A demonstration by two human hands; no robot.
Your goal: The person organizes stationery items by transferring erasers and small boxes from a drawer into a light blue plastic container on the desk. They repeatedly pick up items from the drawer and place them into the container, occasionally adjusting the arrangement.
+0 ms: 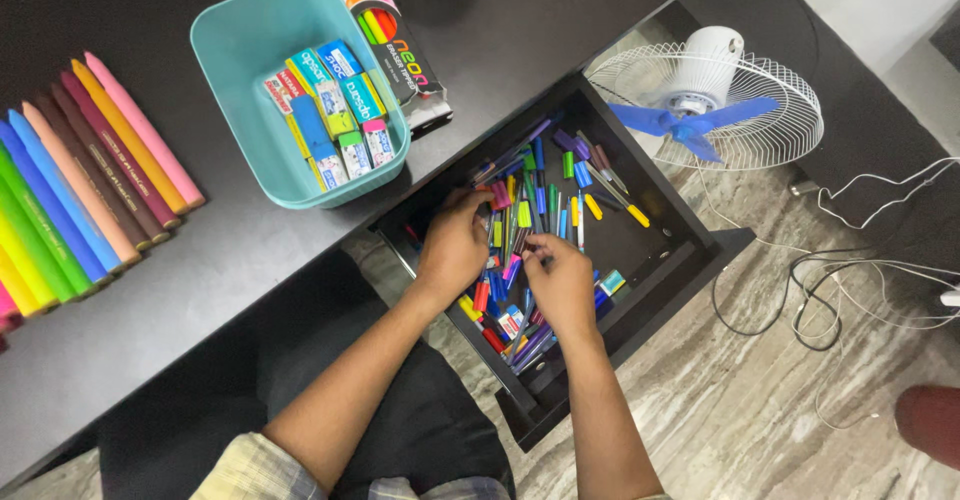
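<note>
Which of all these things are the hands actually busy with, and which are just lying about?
In hand:
- left hand and right hand, both down among the pens
- open black drawer that holds them

Lying about:
- teal basket of erasers
- jumbo crayons on the dark desk
- neon crayon box
- white fan and cables on the floor

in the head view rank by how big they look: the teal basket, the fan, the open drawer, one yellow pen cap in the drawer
1. Drawer
2. Teal basket and fan: look alike, and the fan stands lower, so unranked
3. Yellow pen cap
</note>
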